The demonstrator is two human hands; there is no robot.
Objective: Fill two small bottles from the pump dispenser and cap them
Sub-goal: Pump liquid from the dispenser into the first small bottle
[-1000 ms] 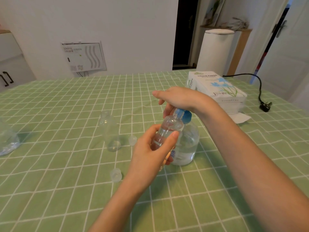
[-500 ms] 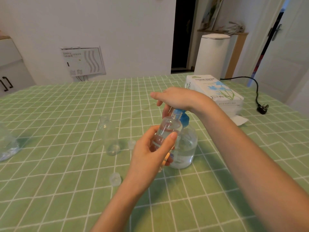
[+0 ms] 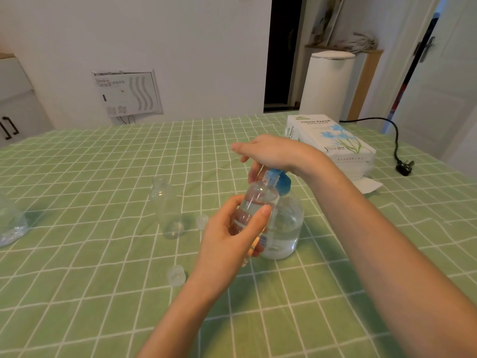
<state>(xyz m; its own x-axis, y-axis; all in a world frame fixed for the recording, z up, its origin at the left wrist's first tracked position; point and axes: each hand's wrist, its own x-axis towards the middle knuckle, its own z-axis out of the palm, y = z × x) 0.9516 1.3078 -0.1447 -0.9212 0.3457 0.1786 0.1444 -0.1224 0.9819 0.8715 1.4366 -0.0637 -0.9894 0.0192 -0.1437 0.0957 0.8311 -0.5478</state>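
Head view: the left hand [image 3: 232, 233] grips a small bottle [image 3: 258, 200], with the thumb across its front and the fingers curled round behind. The bottle is tilted, raised off the table [image 3: 103, 177], and its open mouth meets the blue spout of the dispenser [image 3: 286, 226]. Some clear liquid sits in the bottle.

The right hand [image 3: 271, 153] lies palm down on the blue pump head. Its thumb points left and its fingers droop loosely past the spout, closed round nothing. The dispenser stands on the table, just behind the left hand.

A second bottle [image 3: 167, 208] stands upright and uncapped to the left, apart from both hands. One cap [image 3: 202, 220] lies just right of it. The other cap [image 3: 176, 275] lies nearer the camera, beside the left wrist. A tissue pack [image 3: 333, 140] and a plug [image 3: 405, 167] lie at the far right.
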